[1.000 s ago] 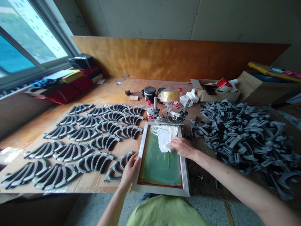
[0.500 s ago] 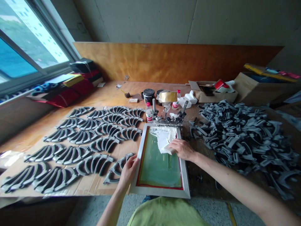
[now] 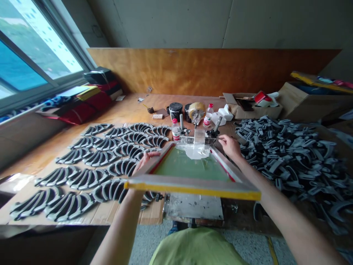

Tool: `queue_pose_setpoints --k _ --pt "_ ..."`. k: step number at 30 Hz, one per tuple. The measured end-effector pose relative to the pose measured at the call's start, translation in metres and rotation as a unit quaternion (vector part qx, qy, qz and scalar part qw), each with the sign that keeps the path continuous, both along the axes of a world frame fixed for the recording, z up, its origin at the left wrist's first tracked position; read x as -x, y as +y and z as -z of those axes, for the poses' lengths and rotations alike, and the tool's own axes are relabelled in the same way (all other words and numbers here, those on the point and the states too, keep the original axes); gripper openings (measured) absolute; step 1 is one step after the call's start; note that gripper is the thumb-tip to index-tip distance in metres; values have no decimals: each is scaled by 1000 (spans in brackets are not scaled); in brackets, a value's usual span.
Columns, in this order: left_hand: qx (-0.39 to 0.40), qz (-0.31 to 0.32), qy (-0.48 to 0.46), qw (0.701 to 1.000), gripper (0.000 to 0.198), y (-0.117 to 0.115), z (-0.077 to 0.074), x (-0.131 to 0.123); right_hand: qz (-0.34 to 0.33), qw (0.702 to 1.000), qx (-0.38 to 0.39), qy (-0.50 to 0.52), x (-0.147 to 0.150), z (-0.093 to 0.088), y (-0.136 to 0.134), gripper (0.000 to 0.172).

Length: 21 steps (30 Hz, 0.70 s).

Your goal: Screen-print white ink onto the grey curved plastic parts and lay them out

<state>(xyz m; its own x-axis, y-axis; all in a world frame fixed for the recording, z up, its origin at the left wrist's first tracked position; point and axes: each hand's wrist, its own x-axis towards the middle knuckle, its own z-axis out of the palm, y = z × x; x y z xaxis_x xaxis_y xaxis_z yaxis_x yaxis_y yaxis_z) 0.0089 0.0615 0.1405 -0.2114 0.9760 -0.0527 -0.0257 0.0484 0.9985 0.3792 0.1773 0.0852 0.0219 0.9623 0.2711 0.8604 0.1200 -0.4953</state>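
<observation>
A silk-screen frame (image 3: 193, 188) with green mesh and a yellow front edge is tilted up, hinged at its far end on clamps (image 3: 212, 133). My left hand (image 3: 145, 159) grips the frame's left rail and holds it raised. My right hand (image 3: 230, 145) is past the frame's far right corner, beside the right clamp, with its fingers stretched out and nothing in them. A squeegee smeared with white ink (image 3: 199, 146) rests on the mesh at the far end. Under the raised frame lies a bare metal plate (image 3: 194, 206).
Rows of dark curved plastic parts (image 3: 99, 158) lie on cardboard to the left. A big heap of grey parts (image 3: 289, 158) fills the right. Ink cans (image 3: 175, 109), small bottles, a tape roll (image 3: 196, 109) and cardboard boxes (image 3: 248, 105) stand behind. Stacked items lie by the window.
The screen frame has swung up from flat on the table. My right hand left the squeegee and moved to the far right corner. My left hand slid further along the left rail.
</observation>
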Motion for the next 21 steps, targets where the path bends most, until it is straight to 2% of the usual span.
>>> queue_pose_setpoints --k 2,5,8,10,11,13,14,16,19,21 --pt "-52 1 -51 997 48 20 -17 -11 -18 999 35 13 -7 22 -21 20" --pt "-66 -5 -80 995 42 44 -35 -22 -93 994 58 10 8 56 -55 18" --pt "-69 -33 -108 991 47 48 -34 -28 -172 983 59 -37 32 75 -74 23" --pt "-43 -41 -111 992 51 34 -18 -34 -189 977 66 -71 44 74 -79 23" --pt "-6 -20 -101 995 53 23 -6 -39 -187 977 70 -78 49 70 -81 19" --pt "112 63 -71 989 59 -5 22 -52 -189 977 65 -80 60 56 -89 9" --pt "180 113 -61 975 62 -20 36 -60 -200 975 52 -82 67 47 -97 7" --pt "266 143 -87 949 67 -47 62 -74 -244 965 4 -100 88 32 -118 6" --pt "294 83 -143 941 62 -74 88 -81 -366 920 -63 -123 118 23 -146 12" --pt "285 30 -139 948 54 -84 100 -70 -420 898 -82 -107 120 28 -147 18"
